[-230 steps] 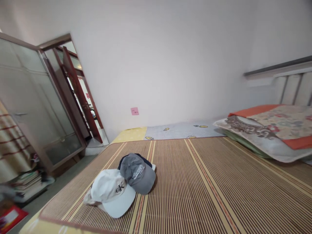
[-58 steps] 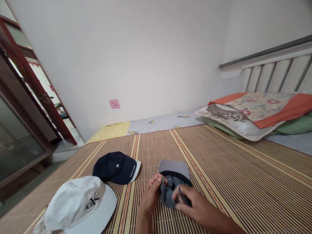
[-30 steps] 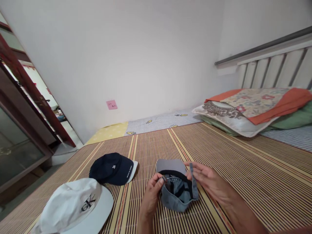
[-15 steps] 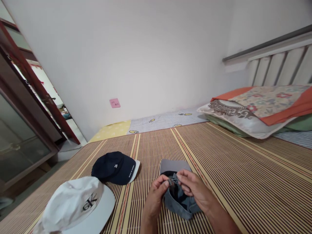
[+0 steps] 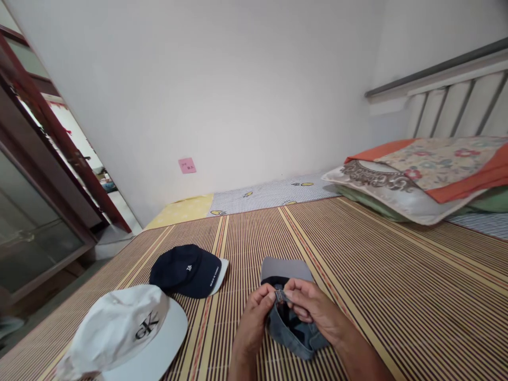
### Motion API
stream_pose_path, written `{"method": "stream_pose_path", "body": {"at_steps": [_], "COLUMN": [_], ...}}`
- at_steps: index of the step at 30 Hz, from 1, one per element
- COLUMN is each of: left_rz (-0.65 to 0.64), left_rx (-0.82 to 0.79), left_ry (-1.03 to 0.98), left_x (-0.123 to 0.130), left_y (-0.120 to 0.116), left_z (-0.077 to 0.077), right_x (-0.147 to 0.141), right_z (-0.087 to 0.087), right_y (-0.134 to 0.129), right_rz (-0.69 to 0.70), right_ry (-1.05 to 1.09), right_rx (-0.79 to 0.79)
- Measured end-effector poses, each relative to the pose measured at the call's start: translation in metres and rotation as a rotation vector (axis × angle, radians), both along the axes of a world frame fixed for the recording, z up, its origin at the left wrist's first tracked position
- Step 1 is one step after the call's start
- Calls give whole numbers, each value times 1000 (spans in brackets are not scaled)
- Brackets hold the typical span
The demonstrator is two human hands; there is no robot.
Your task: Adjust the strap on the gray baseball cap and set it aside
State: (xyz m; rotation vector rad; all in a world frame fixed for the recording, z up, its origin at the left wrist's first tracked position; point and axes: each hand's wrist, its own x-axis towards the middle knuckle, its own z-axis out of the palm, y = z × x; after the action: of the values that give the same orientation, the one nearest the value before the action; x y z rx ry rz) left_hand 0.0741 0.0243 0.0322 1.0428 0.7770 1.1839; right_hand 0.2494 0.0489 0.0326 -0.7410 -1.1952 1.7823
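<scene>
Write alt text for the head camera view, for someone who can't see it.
Both hands, left hand and right hand, pinch the buckle strap of an upturned grey cap on a striped bamboo mat. A navy cap and white cap lie left.

White wall (image 5: 246,79) seen across top of frame; dark red door (image 5: 59,143) at left; slatted headboard (image 5: 456,100) upper right; striped bamboo mat (image 5: 397,275) laid over bed.

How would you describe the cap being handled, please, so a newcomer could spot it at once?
On the striped mat, three caps lie near the front edge. The grey cap is the rightmost, upside down, its strap pinched between the left hand and right hand. The navy cap and white cap lie untouched, crown up.
</scene>
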Motion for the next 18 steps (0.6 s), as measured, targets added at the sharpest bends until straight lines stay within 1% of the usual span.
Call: {"method": "stream_pose_path", "body": {"at_steps": [3, 7, 13, 15, 18], "left_rz": [-7, -42, -26, -21, 1], "left_rx": [-5, 19, 11, -10, -32], "left_ry": [22, 80, 164, 143, 82], "left_x": [0, 0, 4, 6, 7], "left_y": [0, -1, 0, 1, 3], "left_z": [-1, 1, 2, 0, -3], "right_x": [3, 4, -2, -2, 2], "right_z": [0, -2, -5, -4, 2], "right_y": [0, 3, 6, 6, 5], "right_rz": [25, 28, -29, -49, -104], "right_ry": [-26, -81, -86, -155, -286], "right_rx": [21, 120, 199, 235, 341]}}
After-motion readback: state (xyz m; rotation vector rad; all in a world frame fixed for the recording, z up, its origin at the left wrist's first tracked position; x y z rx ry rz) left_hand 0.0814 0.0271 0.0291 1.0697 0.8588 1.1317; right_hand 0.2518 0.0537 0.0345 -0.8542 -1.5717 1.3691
